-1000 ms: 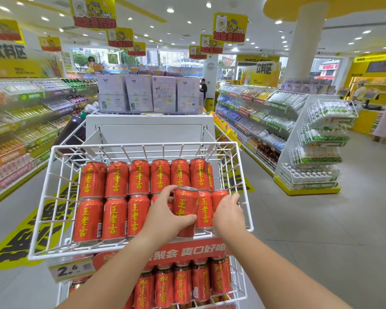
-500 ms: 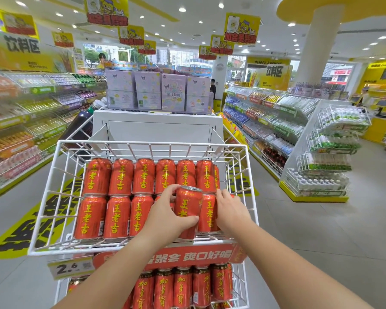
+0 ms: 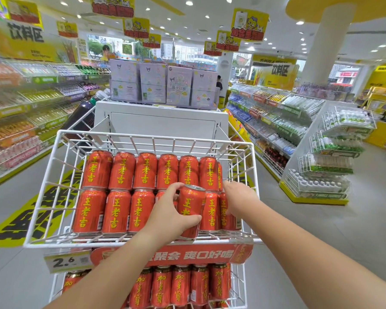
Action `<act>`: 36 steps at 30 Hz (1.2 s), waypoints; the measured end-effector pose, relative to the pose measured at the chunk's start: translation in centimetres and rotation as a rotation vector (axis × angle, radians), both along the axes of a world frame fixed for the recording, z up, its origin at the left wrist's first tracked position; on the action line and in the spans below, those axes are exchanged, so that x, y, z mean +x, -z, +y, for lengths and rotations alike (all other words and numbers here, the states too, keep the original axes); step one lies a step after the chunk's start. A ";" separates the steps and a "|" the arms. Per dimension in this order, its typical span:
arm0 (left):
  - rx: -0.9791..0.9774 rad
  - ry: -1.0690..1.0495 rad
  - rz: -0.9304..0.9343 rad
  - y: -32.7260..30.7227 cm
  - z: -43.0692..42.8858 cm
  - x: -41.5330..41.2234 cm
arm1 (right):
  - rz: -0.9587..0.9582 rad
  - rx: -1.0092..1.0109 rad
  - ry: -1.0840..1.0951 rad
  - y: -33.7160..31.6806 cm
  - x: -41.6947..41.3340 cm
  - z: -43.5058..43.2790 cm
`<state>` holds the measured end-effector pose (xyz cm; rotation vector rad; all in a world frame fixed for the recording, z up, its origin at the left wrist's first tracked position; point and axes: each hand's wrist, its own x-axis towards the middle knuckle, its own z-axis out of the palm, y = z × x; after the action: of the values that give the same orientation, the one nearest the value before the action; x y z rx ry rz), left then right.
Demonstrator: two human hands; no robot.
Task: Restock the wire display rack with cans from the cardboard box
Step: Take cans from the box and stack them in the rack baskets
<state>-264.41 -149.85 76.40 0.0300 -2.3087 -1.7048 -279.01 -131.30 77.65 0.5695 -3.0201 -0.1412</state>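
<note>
The left hand (image 3: 172, 216) grips a can (image 3: 193, 204) by its side wall, at the front of the wire rack (image 3: 154, 139). The right hand (image 3: 239, 198) rests flat on neighbour cans (image 3: 211, 210). The can seems full, stiff and slippery.

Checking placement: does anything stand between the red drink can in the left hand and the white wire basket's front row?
Nothing visible does. The left hand holds the red drink can at the front row; the slot behind is hidden.
</note>
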 end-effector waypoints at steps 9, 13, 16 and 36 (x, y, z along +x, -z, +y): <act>-0.010 0.018 0.010 -0.1 0.2 -0.3 | -0.193 0.016 0.040 0.0 -0.9 -0.6; -0.011 0.021 0.018 -0.3 0.1 -0.5 | -0.180 0.167 0.011 -0.3 -1.3 -1.1; -0.009 0.017 0.028 -0.1 -0.2 -0.6 | -0.188 0.221 0.005 -1.2 -1.5 -1.5; -0.092 -0.033 0.029 -0.4 0.8 -3.1 | -0.030 -0.013 -0.109 2.6 3.2 1.4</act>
<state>-267.54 -149.03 76.80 0.0244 -2.3491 -1.5713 -275.85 -129.85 75.08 0.7394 -3.0070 -0.1074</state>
